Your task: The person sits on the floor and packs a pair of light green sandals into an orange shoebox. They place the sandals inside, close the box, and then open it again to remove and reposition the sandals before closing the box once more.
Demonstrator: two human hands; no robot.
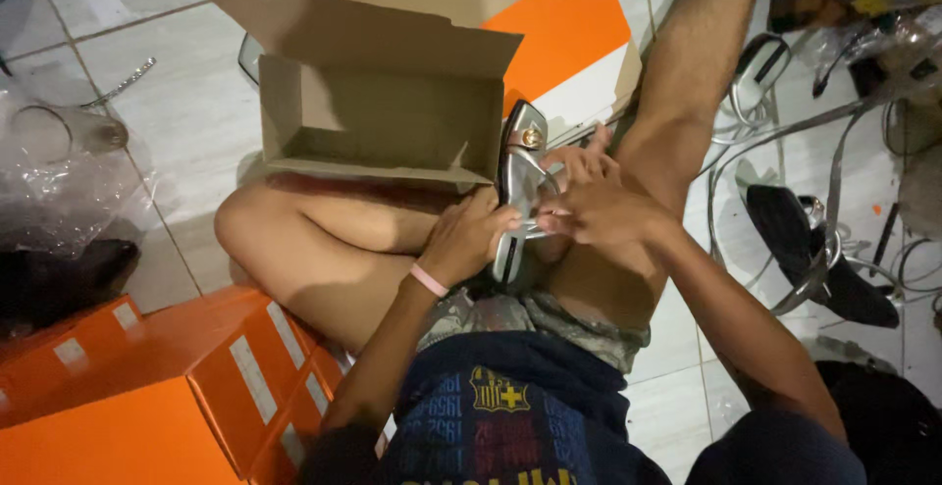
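**me:** Silver sandal (518, 186) is right in my lap, toe end pointing up toward the open cardboard box (378, 102) that's resting on my left knee. Gold buckle bit near the top of it.

**other:** what are the hands doing?

**me:** Left hand (469, 238) has its grip clenched round the sandal's lower half, thumb across the sole edge. Right hand (589, 205) is grasping the strap side, fingers pinched in tight just beside the left ones. So both are on the same sandal, touching each other nearly.

**other:** anything else around?

**me:** Stack of orange boxes (186, 387) on the floor at my left, an orange lid (569, 19) behind the cardboard box, and a black sandal (814, 250) with loose silver straps on the tiles off to my right. Pink band on my left wrist.
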